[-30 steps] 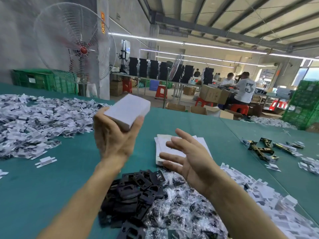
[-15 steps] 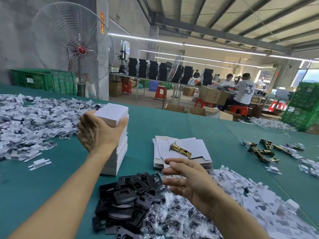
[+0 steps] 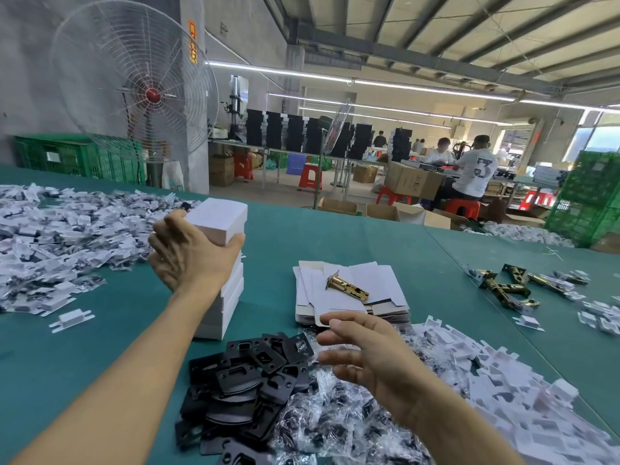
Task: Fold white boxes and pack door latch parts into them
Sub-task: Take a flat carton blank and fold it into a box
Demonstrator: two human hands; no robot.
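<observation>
Now white box (image 3: 218,218) between left hand (image 3: 188,256) fingers (image 3: 235,239), atop stack (image 3: 231,293).

Left hand (image 3: 188,253) covers near-left side of box stack (image 3: 231,290) — lower boxes partly behind forearm. Near-right of stack, black plates (image 3: 241,380) cut off by bottom edge; bagged parts (image 3: 328,421) — contents too small to tell.

You face a long bench (image 3: 335,243) under teal cloth in a factory hall.

Left: grey concrete wall (image 3: 27,62), a square pillar (image 3: 196,146), a large white-caged fan (image 3: 134,78) with a red hub, and green crates (image 3: 63,156) behind it.

Overhead: sloped roof with grey beams (image 3: 419,52); strip lights (image 3: 385,83) lit in rows.

Mid-hall: a long table (image 3: 268,150) carrying black stacks (image 3: 295,132); red stools (image 3: 310,176) and cardboard cartons (image 3: 412,182) on the pale floor (image 3: 278,193).

Right: seated workers (image 3: 474,172), a tall crate stack (image 3: 590,196), and daylight through windows (image 3: 605,139).
</observation>
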